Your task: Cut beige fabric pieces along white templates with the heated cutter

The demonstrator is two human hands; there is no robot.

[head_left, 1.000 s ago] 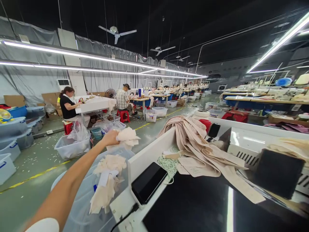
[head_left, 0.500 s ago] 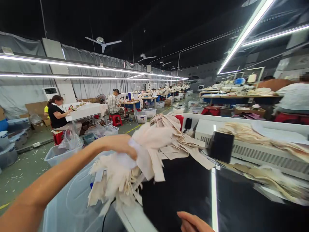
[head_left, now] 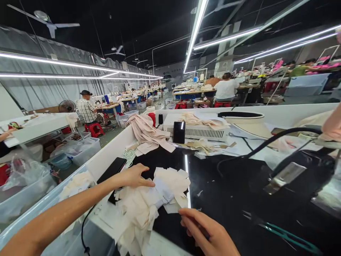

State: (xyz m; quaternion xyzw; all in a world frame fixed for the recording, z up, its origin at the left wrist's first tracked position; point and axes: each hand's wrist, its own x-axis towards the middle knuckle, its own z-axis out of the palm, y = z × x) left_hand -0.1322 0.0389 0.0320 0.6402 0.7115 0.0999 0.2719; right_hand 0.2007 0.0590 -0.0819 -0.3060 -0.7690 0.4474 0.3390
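My left hand point(head_left: 134, 176) is over a bundle of cream fabric pieces point(head_left: 173, 181), thumb and forefinger spread apart. Its thumb tip is at the white strip point(head_left: 161, 190) wrapped round the bundle; whether it touches is unclear. The bundle lies on the black tabletop point(head_left: 221, 199), with more loose cream pieces point(head_left: 138, 213) hanging over the near edge. My right hand point(head_left: 206, 229) is at the bundle's lower right, fingers loosely bent with gaps between them and nothing visible in them. A teal-handled tool point(head_left: 287, 233), probably tweezers, lies to its right.
Pinkish-beige cloth point(head_left: 146, 131), a phone-like black slab point(head_left: 179, 132) and a vented white machine point(head_left: 197, 128) stand along the back. A black cable point(head_left: 277, 138) arches at right. Clear plastic bins point(head_left: 26, 199) sit left. Co-workers sit farther off, one in a checked shirt point(head_left: 86, 108).
The view has swung right. My left hand has brought the cream bundle from over the left edge onto the black tabletop and loosened its grip. My right hand is now beside the bundle.
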